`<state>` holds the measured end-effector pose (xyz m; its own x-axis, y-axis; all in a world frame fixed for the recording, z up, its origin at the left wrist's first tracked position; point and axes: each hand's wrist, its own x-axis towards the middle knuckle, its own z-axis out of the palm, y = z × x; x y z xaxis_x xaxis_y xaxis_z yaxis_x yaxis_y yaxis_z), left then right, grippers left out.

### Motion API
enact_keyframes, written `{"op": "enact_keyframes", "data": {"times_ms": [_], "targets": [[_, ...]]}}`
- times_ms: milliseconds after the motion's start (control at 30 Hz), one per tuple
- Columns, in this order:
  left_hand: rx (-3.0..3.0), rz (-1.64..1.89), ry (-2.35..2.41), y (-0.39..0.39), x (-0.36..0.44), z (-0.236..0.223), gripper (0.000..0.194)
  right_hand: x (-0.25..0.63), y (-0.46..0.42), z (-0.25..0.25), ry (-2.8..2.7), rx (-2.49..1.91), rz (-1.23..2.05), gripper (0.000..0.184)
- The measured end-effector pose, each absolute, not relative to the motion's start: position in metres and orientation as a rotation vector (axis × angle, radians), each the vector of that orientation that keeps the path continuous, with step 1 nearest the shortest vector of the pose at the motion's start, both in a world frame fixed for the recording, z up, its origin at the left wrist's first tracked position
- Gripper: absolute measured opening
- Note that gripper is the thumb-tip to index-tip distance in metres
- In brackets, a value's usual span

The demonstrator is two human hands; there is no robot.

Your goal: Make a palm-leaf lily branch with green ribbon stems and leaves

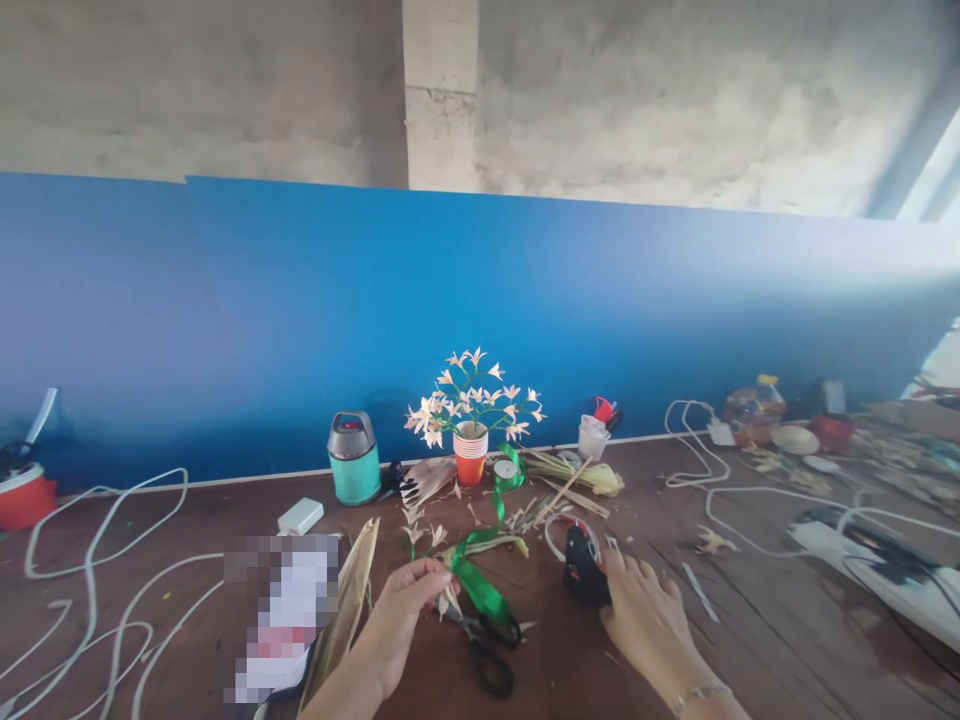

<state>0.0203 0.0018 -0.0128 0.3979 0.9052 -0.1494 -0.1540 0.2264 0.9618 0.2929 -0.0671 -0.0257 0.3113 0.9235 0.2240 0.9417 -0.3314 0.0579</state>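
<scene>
To the left of the scissors (480,650), the left hand (409,600) is seen, and a small pale flower (448,602) is pinched by its fingers at the blade end. Just beyond the scissors, a green ribbon (484,590) is laid slantwise. Farther right of the scissors, a black tape dispenser (583,572) is placed, its long axis directed roughly forward. It is neared most by the right hand (649,605), whose fingers are loosely spread; whether it is touched cannot be told.

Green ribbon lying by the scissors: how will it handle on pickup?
The green ribbon is probably floppy, since it bends in loose curves. Likely light for its size: it looks like a thin strip. Its glossy sheen suggests it could be slippery.
</scene>
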Motion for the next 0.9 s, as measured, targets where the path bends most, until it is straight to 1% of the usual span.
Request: {"op": "enact_keyframes", "data": {"times_ms": [167,233,300,367,467,600,633,700,733,900], "targets": [[1.066,0.860,0.855,0.002,0.019,-0.013,0.018,0.305,-0.064,-0.020,-1.740,-2.296,-0.390,0.040],[1.053,0.858,0.868,0.001,0.020,-0.012,0.017,0.304,-0.061,-0.010,-1.650,-2.198,-0.337,0.032],[1.028,0.856,0.870,0.001,0.020,-0.012,0.017,0.298,-0.059,0.000,-1.553,-2.009,-0.184,0.027],[1.001,0.848,0.870,0.000,0.021,-0.012,0.017,0.284,-0.057,0.004,-1.487,-1.799,0.061,0.031],[0.989,0.830,0.857,-0.001,0.022,-0.012,0.016,0.259,-0.054,-0.007,-1.450,-1.658,0.360,0.028],[0.998,0.808,0.829,-0.002,0.022,-0.012,0.018,0.231,-0.053,-0.031,-1.345,-1.477,0.417,0.039],[0.996,0.802,0.829,-0.002,0.022,-0.012,0.019,0.226,-0.053,-0.034,-1.382,-1.435,0.434,0.036],[0.991,0.795,0.835,-0.002,0.023,-0.012,0.019,0.220,-0.053,-0.032,-1.518,-1.378,0.512,0.019],[0.988,0.794,0.838,-0.002,0.023,-0.013,0.019,0.217,-0.053,-0.029,-1.587,-1.360,0.549,0.015],[0.977,0.809,0.840,-0.002,0.025,-0.012,0.021,0.211,-0.056,-0.012,-1.683,-1.344,0.563,0.015]]}}
